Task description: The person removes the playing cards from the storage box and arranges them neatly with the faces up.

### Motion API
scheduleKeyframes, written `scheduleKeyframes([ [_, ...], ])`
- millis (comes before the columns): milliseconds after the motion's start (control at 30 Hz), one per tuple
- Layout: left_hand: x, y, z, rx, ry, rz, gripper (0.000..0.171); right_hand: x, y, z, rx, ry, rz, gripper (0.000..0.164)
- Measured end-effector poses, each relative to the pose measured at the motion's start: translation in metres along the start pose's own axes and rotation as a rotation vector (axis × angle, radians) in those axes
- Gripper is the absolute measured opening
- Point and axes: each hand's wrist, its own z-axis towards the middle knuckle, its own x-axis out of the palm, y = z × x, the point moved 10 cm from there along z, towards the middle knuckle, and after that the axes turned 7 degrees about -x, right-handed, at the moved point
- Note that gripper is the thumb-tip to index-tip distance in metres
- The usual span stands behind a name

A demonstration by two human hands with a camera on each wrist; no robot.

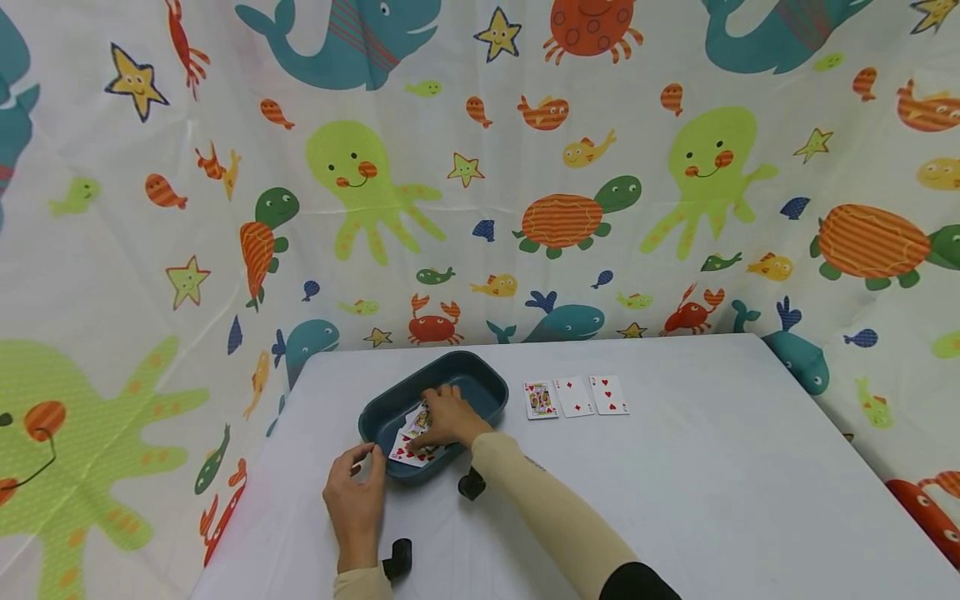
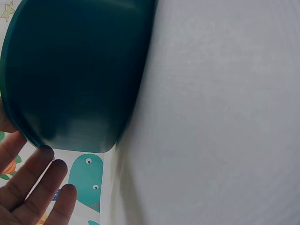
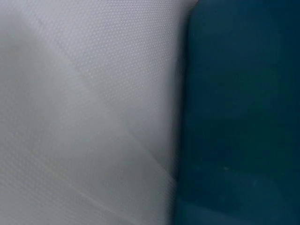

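Observation:
A dark teal oblong tray (image 1: 491,385) stands on the white table, with several playing cards (image 1: 403,451) face up in its near left part. My left hand (image 1: 356,500) is at the tray's near left corner, thumb and forefinger pinching its rim. In the left wrist view, the other fingers (image 2: 40,192) spread beside the tray's outer wall (image 2: 70,79). Reaching into the tray, my right hand (image 1: 450,419) has bent fingers over the cards and covers part of them; whether it grips one is hidden. The right wrist view shows only the tray's side (image 3: 239,112) and white cloth.
To the right of the tray, a king (image 1: 540,400), a diamond card (image 1: 574,397) and a heart card (image 1: 608,395) lie face up in a row on the white tablecloth (image 1: 712,467). A curtain (image 1: 465,225) with sea animals hangs behind the table and along its left side.

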Motion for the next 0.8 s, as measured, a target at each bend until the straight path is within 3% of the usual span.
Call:
scheduleKeyframes([
  [533, -0.003, -0.001, -0.007, -0.009, -0.008, 0.009, 0.014, 0.005, -0.002, -0.001, 0.026, 0.011, -0.075, 0.082],
  [800, -0.003, 0.000, -0.008, -0.007, -0.015, 0.023, 0.014, -0.004, 0.002, -0.006, -0.013, -0.036, -0.012, 0.076],
])
